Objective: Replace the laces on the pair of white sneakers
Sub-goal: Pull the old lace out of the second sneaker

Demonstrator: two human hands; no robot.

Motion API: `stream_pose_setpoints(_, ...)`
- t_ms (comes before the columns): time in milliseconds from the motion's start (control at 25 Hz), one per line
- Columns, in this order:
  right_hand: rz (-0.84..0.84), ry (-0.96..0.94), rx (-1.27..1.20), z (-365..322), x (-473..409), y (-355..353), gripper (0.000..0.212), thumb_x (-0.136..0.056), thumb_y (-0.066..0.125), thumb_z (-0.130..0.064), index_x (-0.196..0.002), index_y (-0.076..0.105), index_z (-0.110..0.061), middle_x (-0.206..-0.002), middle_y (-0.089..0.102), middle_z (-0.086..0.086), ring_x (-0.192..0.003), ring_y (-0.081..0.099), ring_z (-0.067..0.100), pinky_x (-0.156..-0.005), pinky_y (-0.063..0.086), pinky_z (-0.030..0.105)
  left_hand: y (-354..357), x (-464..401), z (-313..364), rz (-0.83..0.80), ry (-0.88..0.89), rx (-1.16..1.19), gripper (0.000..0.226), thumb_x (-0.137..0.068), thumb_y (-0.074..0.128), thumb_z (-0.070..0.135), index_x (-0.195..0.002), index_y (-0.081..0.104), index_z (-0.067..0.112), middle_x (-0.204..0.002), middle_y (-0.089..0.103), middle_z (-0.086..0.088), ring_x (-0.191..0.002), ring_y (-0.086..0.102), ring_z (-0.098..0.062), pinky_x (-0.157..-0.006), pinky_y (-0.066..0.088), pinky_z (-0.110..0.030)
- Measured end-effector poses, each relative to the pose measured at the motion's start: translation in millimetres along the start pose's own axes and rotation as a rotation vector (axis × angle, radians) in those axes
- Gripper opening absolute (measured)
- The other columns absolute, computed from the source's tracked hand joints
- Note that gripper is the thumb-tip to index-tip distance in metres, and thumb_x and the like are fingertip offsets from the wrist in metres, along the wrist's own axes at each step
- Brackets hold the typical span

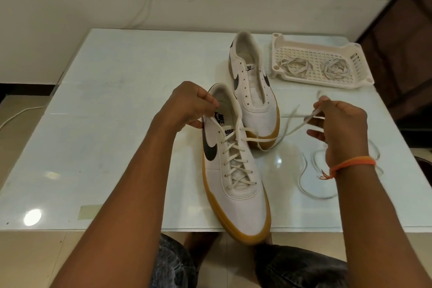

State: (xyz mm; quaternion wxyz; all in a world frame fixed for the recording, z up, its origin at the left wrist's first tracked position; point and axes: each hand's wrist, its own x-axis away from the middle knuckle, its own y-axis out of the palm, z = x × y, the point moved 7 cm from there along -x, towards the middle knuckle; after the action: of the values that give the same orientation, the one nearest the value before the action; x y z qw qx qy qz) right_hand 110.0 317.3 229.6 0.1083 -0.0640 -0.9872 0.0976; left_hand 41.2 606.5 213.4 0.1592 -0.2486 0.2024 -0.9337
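Fingers of my left hand curl and pinch one end of the lace at the collar of the near sneaker. Right hand: thumb and fingertips pinch the other end, drawn out to the right above the table, blurred there. An orange thread band sits on that wrist.

Near sneaker: white upper, dark swoosh, gum sole. Long axis runs toward and away from me, toe pointing at me and overhanging the table's front edge, heel away. Laced in crossings almost to the top eyelets.

Second sneaker: farther back, just right of the first, roughly parallel, heel away, toe end toward me and close beside the near shoe's collar. Its eyelets show bare.

Loose lace lies in loops on the table right of the near sneaker, partly hidden under my right wrist.

White slatted tray at far right of the table holds two coiled laces, side by side.

White cable hangs from a wall plate behind the table.
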Motion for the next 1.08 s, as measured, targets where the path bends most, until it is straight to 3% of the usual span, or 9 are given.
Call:
stream_pose_setpoints(120, -0.329, 0.100, 0.468, 7.6, 0.0, -3.9, 0.024, -0.089, 0.065, -0.020, -0.071, 0.068, -0.005, -0.072, 0.069, 0.018, -0.065, 0.068, 0.027, -0.057, 0.055, 0.033, 2.5, -3.1, 9.1, 0.055, 0.100, -0.246, 0.011, -0.081, 0.073, 0.011, -0.092, 0.076, 0.009, -0.096, 0.071, -0.007, -0.092, 0.067, -0.024, -0.078, 0.058, -0.034)
stream_pose_setpoints(200, -0.654, 0.183, 0.793, 25.4, 16.7, 7.0, 0.022, -0.087, 0.069, -0.022, -0.078, 0.072, -0.002, -0.074, 0.072, 0.016, -0.066, 0.070, 0.023, -0.055, 0.056, 0.032, 7.0, -3.4, 18.4, 0.108, 0.199, -0.496, 0.012, -0.082, 0.073, 0.022, -0.090, 0.077, 0.013, -0.094, 0.070, -0.005, -0.095, 0.064, -0.024, -0.077, 0.048, -0.030)
stream_pose_setpoints(280, -0.769, 0.136, 0.972, 36.8, 24.1, 16.8, 0.022, -0.087, 0.070, -0.028, -0.083, 0.073, -0.007, -0.076, 0.072, 0.008, -0.072, 0.071, 0.019, -0.057, 0.055, 0.029, 11.8, -2.8, 22.7, 0.155, 0.207, -0.675, 0.020, -0.083, 0.069, 0.039, -0.091, 0.073, 0.021, -0.098, 0.064, -0.002, -0.104, 0.054, -0.026, -0.082, 0.038, -0.035)
stream_pose_setpoints(480, -0.324, -0.404, 0.760, 6.2, 4.8, 31.6, 0.012, -0.092, 0.061, -0.024, -0.090, 0.071, -0.017, -0.085, 0.067, -0.007, -0.080, 0.061, 0.007, -0.069, 0.043, 0.018, 30.9, 14.1, 22.8, -0.069, 0.060, -0.897, 0.026, -0.088, 0.059, 0.038, -0.110, 0.067, 0.027, -0.135, 0.048, -0.008, -0.144, 0.005, -0.043, -0.109, 0.010, -0.064)
stream_pose_setpoints(640, -0.276, -0.619, 0.435, -13.6, 53.1, 63.8, 0.004, -0.089, 0.065, -0.023, -0.089, 0.067, -0.020, -0.080, 0.063, -0.010, -0.067, 0.056, 0.003, -0.062, 0.044, 0.016, 36.5, 26.6, 34.1, -0.111, 0.100, -0.930, 0.027, -0.092, 0.056, 0.035, -0.117, 0.066, 0.031, -0.162, 0.008, -0.014, -0.143, -0.022, -0.046, -0.109, -0.012, -0.070)
stream_pose_setpoints(760, -0.217, -0.556, 0.482, 10.0, 95.9, 75.9, 0.017, -0.088, 0.067, -0.034, -0.083, 0.055, -0.022, -0.074, 0.055, -0.010, -0.065, 0.051, 0.007, -0.057, 0.042, 0.019, 41.7, 40.7, 35.0, -0.015, 0.191, -0.949, 0.019, -0.090, 0.061, 0.035, -0.106, 0.071, 0.031, -0.163, 0.006, -0.006, -0.144, -0.022, -0.043, -0.108, -0.017, -0.067)
stream_pose_setpoints(920, -0.206, -0.504, 0.611, 39.7, 108.2, 58.9, 0.026, -0.090, 0.063, -0.047, -0.101, 0.064, -0.023, -0.095, 0.062, -0.008, -0.079, 0.059, 0.010, -0.068, 0.054, 0.026, 51.9, 56.5, 17.9, 0.050, 0.242, -0.741, 0.016, -0.090, 0.057, 0.028, -0.082, 0.071, 0.024, -0.149, 0.037, 0.001, -0.147, 0.012, -0.032, -0.115, -0.005, -0.059)
stream_pose_setpoints(1000, -0.222, -0.503, 0.654, 37.0, 110.9, 54.4, 0.027, -0.092, 0.059, -0.047, -0.094, 0.069, -0.022, -0.086, 0.067, -0.005, -0.073, 0.061, 0.011, -0.067, 0.055, 0.029, 48.3, 63.7, 17.1, 0.136, 0.267, -0.506, 0.012, -0.086, 0.063, 0.028, -0.075, 0.070, 0.026, -0.138, 0.047, 0.007, -0.133, 0.037, -0.018, -0.114, 0.023, -0.052)
stream_pose_setpoints(1080, -0.221, -0.502, 0.759, 36.6, 117.4, 55.9, 0.030, -0.095, 0.053, -0.047, -0.087, 0.070, -0.024, -0.080, 0.067, -0.005, -0.069, 0.060, 0.011, -0.065, 0.053, 0.028, 41.3, 74.8, 6.2, 0.157, 0.167, -0.027, 0.007, -0.086, 0.065, 0.023, -0.082, 0.070, 0.026, -0.127, 0.054, 0.007, -0.114, 0.051, -0.013, -0.095, 0.047, -0.041)
